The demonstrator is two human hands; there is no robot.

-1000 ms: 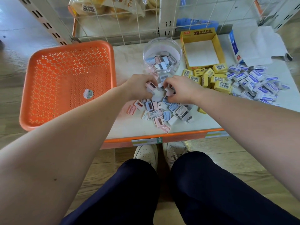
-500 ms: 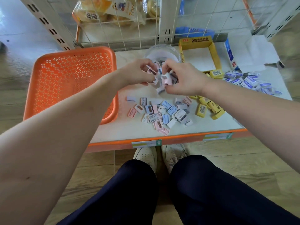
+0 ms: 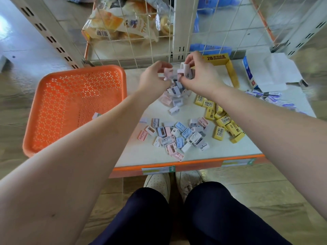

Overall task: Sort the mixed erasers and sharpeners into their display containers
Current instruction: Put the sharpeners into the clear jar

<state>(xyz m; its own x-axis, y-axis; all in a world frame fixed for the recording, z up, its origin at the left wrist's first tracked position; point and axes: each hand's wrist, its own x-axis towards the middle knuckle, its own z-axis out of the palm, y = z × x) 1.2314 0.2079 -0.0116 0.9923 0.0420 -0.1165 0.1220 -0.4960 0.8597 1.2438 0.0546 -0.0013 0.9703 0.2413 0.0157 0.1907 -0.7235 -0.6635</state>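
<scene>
**Sharpeners (image 3: pixel 184 68) held over the jar (image 3: pixel 169 100)**

An orange basket (image 3: pixel 79 72) sat at the far left, well apart. The left hand (image 3: pixel 154 80) and right hand (image 3: pixel 200 75) each pinched a few above the clear jar. More lay loose on the near shelf (image 3: pixel 150 156). Light, hard and slick, they looked best pinched across the flat sides. Just right of the jar, yellow erasers (image 3: pixel 219 121) crowded in, with the yellow box (image 3: pixel 231 73) farther back.

Bagged bread (image 3: pixel 122 23) at the back — white shoes (image 3: pixel 157 184) on the wood floor (image 3: pixel 265 191) below.

Pastel sharpeners (image 3: pixel 178 137) lie scattered beside yellow erasers (image 3: pixel 219 121).
</scene>
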